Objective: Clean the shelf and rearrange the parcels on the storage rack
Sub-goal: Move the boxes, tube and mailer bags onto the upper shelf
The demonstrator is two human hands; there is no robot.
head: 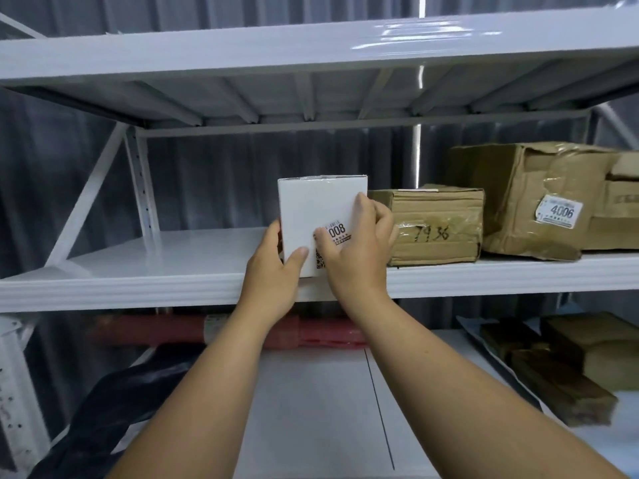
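A small white box (pixel 311 209) with a number sticker stands upright at the front of the white middle shelf (pixel 155 271). My left hand (pixel 273 271) grips its lower left corner, thumb on the front face. My right hand (pixel 359 250) grips its right side, fingers curled round the right edge and thumb on the sticker. Directly right of the white box lies a brown taped carton (pixel 442 229) marked 7936, and past it a larger crumpled brown carton (pixel 525 202) with a 4006 label.
Another brown box (pixel 619 209) sits at the far right of the middle shelf. On the lower shelf lie a red roll-shaped parcel (pixel 166 331), a black bag (pixel 114 402) and brown parcels (pixel 567 368). The top shelf (pixel 311 50) hangs overhead.
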